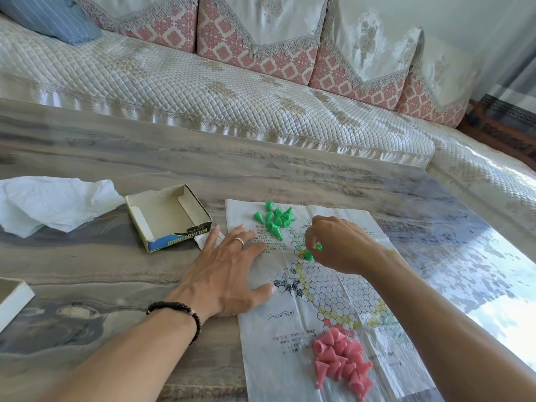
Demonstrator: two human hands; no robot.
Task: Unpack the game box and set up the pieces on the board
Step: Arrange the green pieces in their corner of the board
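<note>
right grip [333, 245] pinches a green piece [309, 254] over the board [333, 288].
left grip [232, 268] lies flat, holding nothing; green pile [274, 219] sits just far-left of the pinch.

The paper board [327, 288] lies flat on the table [116, 274], with the sofa [203, 91] behind the table at twelve o'clock. On the board, one heap of cone pieces [274, 219] sits at its eleven o'clock corner and a second heap [342, 361] near six o'clock. The open box [168, 216] stands on the table just beside the board at ten o'clock, with crumpled tissue [55, 203] further out at nine o'clock. What may be the box lid [13, 297] lies at the table's left edge.
</note>
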